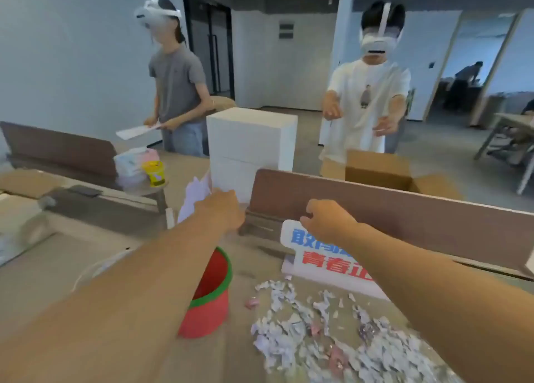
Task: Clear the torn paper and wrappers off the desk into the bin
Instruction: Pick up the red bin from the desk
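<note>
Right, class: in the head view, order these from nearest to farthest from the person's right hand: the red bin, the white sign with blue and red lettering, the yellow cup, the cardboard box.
1. White sign: directly under the right hand, seemingly touching.
2. Red bin: lower left, on the desk.
3. Cardboard box and yellow cup: box behind the divider, cup far left; too close to call.

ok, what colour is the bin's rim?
Green rim on the round red plastic bin, beside the torn paper pile; only the head view shows it.
</note>
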`<state>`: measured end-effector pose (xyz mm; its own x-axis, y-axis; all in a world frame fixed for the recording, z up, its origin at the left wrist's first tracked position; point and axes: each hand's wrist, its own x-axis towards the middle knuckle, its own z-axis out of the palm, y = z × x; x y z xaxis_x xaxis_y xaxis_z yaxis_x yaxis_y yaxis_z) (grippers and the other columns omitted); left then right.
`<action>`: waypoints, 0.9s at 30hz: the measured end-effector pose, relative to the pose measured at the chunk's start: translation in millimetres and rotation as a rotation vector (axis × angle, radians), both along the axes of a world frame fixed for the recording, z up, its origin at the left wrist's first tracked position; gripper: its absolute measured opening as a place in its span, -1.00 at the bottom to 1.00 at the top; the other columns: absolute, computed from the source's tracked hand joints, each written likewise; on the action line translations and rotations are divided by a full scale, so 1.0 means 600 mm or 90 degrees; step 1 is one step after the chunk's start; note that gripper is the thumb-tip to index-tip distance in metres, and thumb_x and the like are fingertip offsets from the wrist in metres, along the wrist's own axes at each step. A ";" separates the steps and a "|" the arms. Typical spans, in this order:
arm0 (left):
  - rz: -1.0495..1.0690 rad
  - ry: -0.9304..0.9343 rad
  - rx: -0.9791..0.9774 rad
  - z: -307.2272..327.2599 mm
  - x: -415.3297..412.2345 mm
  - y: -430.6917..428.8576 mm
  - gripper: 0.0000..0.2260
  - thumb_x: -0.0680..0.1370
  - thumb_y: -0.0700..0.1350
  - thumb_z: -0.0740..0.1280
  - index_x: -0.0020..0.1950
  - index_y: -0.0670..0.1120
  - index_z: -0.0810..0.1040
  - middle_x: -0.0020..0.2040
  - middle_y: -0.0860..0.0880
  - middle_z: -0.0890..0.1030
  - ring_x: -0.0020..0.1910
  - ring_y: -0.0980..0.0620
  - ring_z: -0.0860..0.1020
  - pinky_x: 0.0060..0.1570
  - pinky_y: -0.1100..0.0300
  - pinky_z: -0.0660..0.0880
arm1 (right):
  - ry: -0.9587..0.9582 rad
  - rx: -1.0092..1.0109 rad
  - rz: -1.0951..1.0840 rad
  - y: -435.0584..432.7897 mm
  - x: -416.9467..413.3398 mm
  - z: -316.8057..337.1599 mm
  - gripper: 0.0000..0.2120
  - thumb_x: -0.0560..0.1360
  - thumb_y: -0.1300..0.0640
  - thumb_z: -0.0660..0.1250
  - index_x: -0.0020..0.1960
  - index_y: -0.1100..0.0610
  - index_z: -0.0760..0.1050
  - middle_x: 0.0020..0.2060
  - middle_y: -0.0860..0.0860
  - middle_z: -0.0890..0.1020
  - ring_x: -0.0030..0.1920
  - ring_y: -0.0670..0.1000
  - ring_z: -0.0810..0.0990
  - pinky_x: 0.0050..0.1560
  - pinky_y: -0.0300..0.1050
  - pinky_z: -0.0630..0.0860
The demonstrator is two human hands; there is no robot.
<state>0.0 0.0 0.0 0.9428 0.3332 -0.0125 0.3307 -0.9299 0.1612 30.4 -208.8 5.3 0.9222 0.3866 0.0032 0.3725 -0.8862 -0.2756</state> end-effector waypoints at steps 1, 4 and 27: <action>0.040 0.042 -0.001 -0.023 -0.013 0.030 -0.57 0.54 -0.02 0.22 0.38 -0.11 0.34 0.39 -0.20 0.37 0.33 -0.22 0.40 0.28 -0.06 0.38 | 0.045 -0.029 0.024 0.037 -0.003 -0.024 -0.68 0.58 0.05 0.14 0.24 0.21 0.41 0.17 0.16 0.51 0.13 0.18 0.52 0.06 -0.05 0.45; 0.124 0.087 -0.025 -0.108 -0.052 0.121 -0.51 0.55 -0.02 0.19 0.47 -0.09 0.23 0.38 -0.21 0.35 0.35 -0.25 0.36 0.32 -0.11 0.32 | 0.147 -0.011 0.042 0.151 -0.014 -0.102 -0.68 0.55 0.03 0.13 0.17 0.24 0.42 0.06 0.19 0.53 0.13 0.23 0.52 0.03 -0.01 0.45; 0.182 -0.203 -0.310 -0.280 -0.009 0.195 -0.65 0.56 -0.02 0.25 -0.32 -0.22 0.50 -0.46 -0.09 0.44 -0.42 -0.07 0.42 -0.45 0.15 0.24 | 0.257 0.385 -0.209 0.190 0.032 -0.414 -0.67 0.58 0.18 0.12 0.34 0.14 0.37 0.20 0.11 0.54 0.14 0.07 0.51 0.15 -0.11 0.36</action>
<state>-5.1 117.3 -167.8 0.8004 0.5981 0.0411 0.4201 -0.6085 0.6733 49.8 -94.7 -243.2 0.9633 0.1332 -0.2329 -0.1125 -0.5875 -0.8014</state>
